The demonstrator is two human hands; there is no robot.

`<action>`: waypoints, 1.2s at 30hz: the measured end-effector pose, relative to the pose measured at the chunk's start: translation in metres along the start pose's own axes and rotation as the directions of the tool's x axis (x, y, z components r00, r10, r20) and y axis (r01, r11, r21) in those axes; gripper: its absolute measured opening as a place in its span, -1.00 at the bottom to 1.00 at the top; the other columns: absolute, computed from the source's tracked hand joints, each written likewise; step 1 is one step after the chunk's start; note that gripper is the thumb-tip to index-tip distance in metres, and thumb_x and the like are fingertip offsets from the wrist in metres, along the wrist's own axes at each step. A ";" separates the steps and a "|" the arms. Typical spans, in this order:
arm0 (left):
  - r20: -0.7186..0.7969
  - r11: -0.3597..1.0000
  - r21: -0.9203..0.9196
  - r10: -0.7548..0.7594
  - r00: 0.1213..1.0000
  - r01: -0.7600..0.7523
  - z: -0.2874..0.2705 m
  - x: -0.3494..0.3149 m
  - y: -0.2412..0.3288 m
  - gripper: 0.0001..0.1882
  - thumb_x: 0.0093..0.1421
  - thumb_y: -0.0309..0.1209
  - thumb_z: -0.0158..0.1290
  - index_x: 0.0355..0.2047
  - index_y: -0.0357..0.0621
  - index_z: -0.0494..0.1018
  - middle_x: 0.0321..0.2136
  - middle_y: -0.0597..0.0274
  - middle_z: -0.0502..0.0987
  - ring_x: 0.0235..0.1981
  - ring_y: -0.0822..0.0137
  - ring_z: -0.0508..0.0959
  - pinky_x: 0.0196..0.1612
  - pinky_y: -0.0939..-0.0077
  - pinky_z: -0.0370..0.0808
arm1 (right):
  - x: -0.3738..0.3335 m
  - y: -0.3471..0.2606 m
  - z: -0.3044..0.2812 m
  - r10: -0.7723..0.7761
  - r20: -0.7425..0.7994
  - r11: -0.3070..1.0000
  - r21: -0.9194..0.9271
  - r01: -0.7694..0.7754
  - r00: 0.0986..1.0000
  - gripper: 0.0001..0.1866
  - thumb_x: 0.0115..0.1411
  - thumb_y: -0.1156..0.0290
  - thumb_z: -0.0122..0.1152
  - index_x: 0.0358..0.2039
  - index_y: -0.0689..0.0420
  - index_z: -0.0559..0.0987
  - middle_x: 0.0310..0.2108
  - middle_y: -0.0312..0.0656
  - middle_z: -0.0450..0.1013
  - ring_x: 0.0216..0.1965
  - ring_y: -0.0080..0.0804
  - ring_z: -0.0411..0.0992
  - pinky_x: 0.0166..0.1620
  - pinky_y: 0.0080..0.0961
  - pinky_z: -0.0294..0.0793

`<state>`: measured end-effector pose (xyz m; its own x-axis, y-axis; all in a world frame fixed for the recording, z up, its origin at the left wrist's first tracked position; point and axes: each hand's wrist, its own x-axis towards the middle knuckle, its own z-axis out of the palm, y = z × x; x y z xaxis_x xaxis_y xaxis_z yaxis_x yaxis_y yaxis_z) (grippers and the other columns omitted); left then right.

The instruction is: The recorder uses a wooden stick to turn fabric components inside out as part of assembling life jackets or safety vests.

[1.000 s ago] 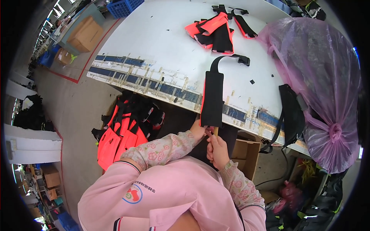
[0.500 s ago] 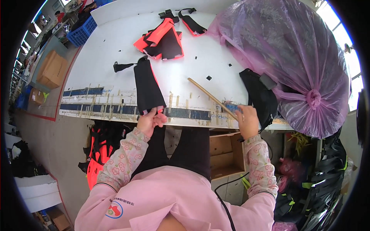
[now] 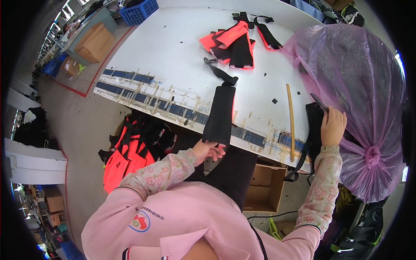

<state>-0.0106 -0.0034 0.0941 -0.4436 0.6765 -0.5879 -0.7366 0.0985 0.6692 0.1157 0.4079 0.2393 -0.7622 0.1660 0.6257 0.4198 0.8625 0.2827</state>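
My left hand (image 3: 209, 151) is closed on the lower end of a black fabric strap piece (image 3: 220, 113) with a bright orange underside. The piece lies across the table's front edge, and a narrow black strap with a buckle trails from its far end. At the right, my right hand (image 3: 333, 125) pinches a dark grey flat object (image 3: 319, 101), seen nearly edge-on, above a black pouch (image 3: 314, 123). Just left of the pouch, a flat wooden stick (image 3: 290, 121) lies loose. Farther back sits a pile of black and orange strap pieces (image 3: 232, 43).
A large pink plastic bag (image 3: 351, 82), tied shut, bulges over the table's right side. The white table (image 3: 173, 56) has a taped front edge. Below it are an open wooden box (image 3: 265, 188) and black and orange goods (image 3: 130, 156). A blue crate (image 3: 138, 12) stands at far left.
My right hand has let go of the wooden stick, now on the table, and moved to the dark grey object, which has tilted. The view has turned; my left hand still holds the strap piece.
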 end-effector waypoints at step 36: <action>0.015 0.996 -0.089 0.026 1.000 -0.024 0.030 0.004 0.043 -0.73 0.27 -0.31 -0.16 -0.23 -0.24 0.44 -0.43 0.01 0.55 -0.71 0.33 0.46 -0.39 0.41 0.54 | -0.043 -0.157 -0.192 -0.162 -0.133 0.494 0.847 0.197 0.978 -0.71 -0.11 0.53 0.26 -0.28 0.13 0.52 -0.39 -0.21 0.40 -0.42 -0.30 0.37 -0.28 -0.37 0.37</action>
<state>-0.0292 0.0253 0.1342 -0.4549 0.6895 -0.5636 -0.7681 0.0165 0.6401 0.1773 0.1741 0.3073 -0.7477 -0.0408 0.6628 -0.3599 0.8637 -0.3529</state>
